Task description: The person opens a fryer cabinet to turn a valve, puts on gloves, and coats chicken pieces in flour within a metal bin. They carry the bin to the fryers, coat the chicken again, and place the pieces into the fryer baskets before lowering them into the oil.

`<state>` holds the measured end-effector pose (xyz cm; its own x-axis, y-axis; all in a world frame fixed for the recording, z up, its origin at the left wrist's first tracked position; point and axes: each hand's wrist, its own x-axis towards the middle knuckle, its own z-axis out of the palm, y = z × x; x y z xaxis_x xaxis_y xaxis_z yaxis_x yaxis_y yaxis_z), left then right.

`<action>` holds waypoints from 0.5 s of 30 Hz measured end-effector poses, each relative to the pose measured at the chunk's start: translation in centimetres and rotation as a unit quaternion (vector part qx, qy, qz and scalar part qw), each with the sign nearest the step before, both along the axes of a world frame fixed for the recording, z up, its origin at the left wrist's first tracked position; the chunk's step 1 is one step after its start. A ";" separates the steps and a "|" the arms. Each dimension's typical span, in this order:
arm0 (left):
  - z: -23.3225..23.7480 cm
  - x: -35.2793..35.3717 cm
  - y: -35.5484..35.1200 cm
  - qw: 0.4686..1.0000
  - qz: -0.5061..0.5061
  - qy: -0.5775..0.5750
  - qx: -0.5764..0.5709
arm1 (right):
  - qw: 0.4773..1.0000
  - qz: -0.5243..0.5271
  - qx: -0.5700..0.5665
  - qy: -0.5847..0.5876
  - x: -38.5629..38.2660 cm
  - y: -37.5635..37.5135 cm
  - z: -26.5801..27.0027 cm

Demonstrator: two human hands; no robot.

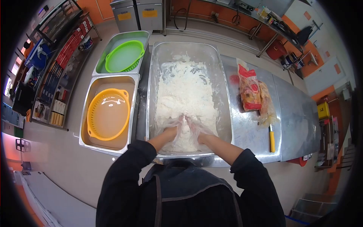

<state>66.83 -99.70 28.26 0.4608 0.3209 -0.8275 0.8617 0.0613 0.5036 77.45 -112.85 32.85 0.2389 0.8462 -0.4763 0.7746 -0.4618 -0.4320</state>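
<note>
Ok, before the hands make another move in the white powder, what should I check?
1. Left hand and right hand inside the big tray: ok.
2. Clear plastic over both hands: ok.
3. Left sleeve and right sleeve out of the white powder: ok.
4. Powder evenly spread: not ok, it looks patchy near the far end.
5. Yellow-handled tool away from the hands: ok, it lies on the table, outside the tray.
6. Anything hidden between the fingers: cannot tell, powder and plastic cover them.

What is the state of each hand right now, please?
Left hand: in white powder; grip cannot be told.
Right hand: also there; grip cannot be told.
</note>
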 end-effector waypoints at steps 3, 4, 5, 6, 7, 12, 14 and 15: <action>-3.3 0.8 0.1 0.993 0.091 -0.063 -0.040 | 0.982 0.099 0.078 -0.139 0.6 -0.2 -4.5; -3.6 0.6 -0.1 0.989 0.107 -0.087 -0.052 | 0.993 0.072 0.067 -0.059 1.7 0.1 -3.6; -3.7 1.1 0.6 0.984 0.125 -0.117 -0.057 | 0.992 0.029 0.099 0.069 2.7 0.3 -2.4; -2.2 1.0 0.5 0.978 0.134 -0.149 -0.052 | 0.972 -0.014 0.124 0.197 3.5 0.5 -0.9; 1.1 0.9 0.1 0.972 0.145 -0.180 -0.048 | 0.909 -0.073 0.181 0.368 3.7 0.0 2.0; 10.4 -2.6 1.3 0.920 0.136 -0.318 -0.187 | 0.848 -0.171 0.114 0.488 1.3 -1.2 15.5; 10.9 -3.3 2.2 0.952 0.043 -0.284 -0.108 | 0.884 -0.158 0.082 0.431 1.8 -1.1 15.9; 12.0 -3.4 2.1 0.968 -0.006 -0.225 -0.114 | 0.847 -0.227 0.116 0.466 2.4 -1.5 13.5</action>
<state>63.40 -97.60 40.24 0.7934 0.1457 -0.5909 0.5598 0.2065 0.8025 79.82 -114.37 46.39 0.1772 0.8647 -0.4701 -0.1881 -0.4391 -0.8785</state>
